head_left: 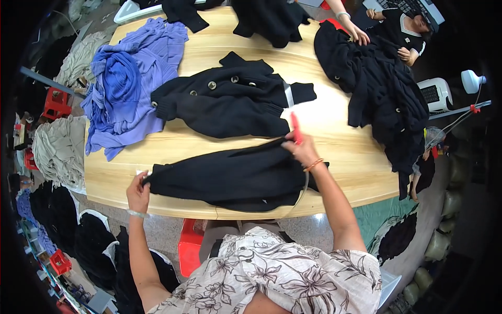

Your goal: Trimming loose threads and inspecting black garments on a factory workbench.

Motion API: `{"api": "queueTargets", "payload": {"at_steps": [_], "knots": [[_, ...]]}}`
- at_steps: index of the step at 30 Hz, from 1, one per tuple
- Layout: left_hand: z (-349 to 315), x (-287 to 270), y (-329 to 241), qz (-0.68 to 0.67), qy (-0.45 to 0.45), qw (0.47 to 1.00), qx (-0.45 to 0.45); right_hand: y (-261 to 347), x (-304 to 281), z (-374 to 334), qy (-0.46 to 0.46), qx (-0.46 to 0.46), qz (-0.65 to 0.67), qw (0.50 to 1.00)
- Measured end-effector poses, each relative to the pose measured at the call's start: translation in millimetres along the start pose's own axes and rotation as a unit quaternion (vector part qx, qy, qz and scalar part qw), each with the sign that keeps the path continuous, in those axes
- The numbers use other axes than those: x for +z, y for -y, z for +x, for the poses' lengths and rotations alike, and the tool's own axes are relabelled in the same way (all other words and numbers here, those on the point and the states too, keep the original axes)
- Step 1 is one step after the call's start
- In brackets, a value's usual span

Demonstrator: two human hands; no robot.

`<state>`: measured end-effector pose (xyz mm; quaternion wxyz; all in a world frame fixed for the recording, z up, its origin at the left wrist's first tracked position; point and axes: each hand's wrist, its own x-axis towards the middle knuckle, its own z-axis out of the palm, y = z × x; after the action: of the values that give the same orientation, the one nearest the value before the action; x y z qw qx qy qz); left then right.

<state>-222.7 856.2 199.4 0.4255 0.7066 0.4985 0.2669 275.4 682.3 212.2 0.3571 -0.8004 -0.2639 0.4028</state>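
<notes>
Head view, looking down on a pale wood-grain tabletop (361, 162): black garment (225, 178) lies lengthwise along the near edge, in front of the person, drawn out fairly flat. Left hand (138, 194) pinches its narrow left end between thumb and fingers. Right hand (305, 150), blurred, closes around a red tool (295, 126) and sits at the garment's upper right edge; kind of tool not clear, and whether the fingers also grip cloth cannot be told. Thin pale band (302, 193) curves down from near the right wrist across the garment's right end. Progress, by judgement: the piece is laid out and steadied, handling of it looks under way rather than finished; no fold or cut can be made out. Just beyond it, a buttoned black garment (230, 112) lies spread, apart from both hands, a pale strip (288, 95) across its right part; whether it has been dealt with, cannot say. Purple heap (136, 83) sits loose at left, dark clothing (269, 23) at the far edge, a black pile (387, 99) at right with a co-worker's hand (358, 35) on its upper end. None of these is sorted visibly into done and undone, so the remaining count stays uncertain.
</notes>
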Motion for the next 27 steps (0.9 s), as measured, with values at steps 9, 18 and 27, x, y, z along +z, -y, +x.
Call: {"api": "queueTargets", "payload": {"at_steps": [9, 18, 27], "knots": [[37.4, 56.5, -70.2, 0.162, -0.047, 0.933, 0.317, -0.8, -119.7, -39.1, -0.178, -0.149, -0.027, 0.972], [6.6, 110.4, -41.3, 0.191, 0.092, 0.951, 0.227, -105.7, -88.1, -117.7, -0.077, 0.029, -0.572, 0.816], [28.5, 132.2, -47.9, 0.227, 0.093, 0.940, 0.235, -46.1, -61.2, -136.9, 0.088, 0.004, -0.434, 0.896]]}}
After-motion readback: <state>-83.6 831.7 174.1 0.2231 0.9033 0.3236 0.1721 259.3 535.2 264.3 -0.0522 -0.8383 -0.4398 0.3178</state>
